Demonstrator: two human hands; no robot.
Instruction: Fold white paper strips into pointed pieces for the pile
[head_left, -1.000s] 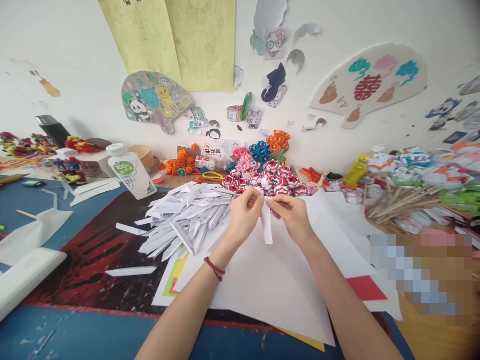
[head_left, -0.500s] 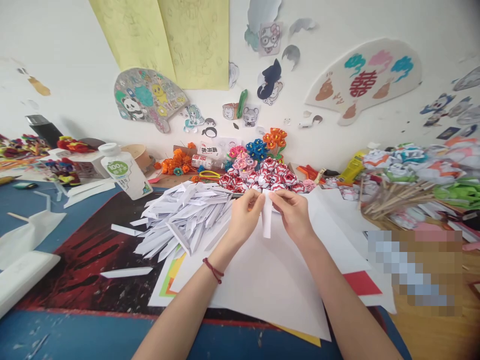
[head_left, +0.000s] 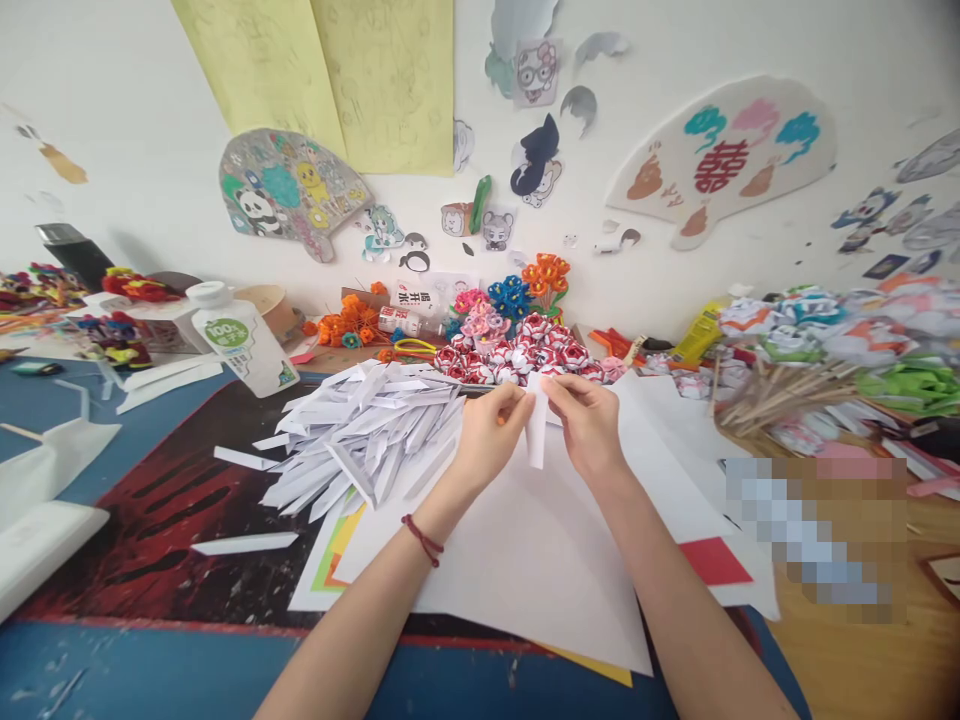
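Note:
Between my two hands a folded white paper strip hangs upright, its lower end free. My left hand pinches its upper left edge between thumb and fingers. On the other side, my right hand is closed on the upper right edge. Under them lie large white paper sheets, with yellow and green sheets showing at the edges. Left of my left hand is a heap of folded white paper strips. One loose folded strip lies apart on the dark mat.
Red-and-white paper flowers stand behind my hands, with blue flowers and orange ones near the wall. A white bottle stands back left. Wooden sticks lie at right by more paper flowers. A dark red mat covers the blue table.
The view has shifted slightly, so the scene sits a little further left. Both hands keep hold of the strip's top; the fingers of my left hand have moved slightly.

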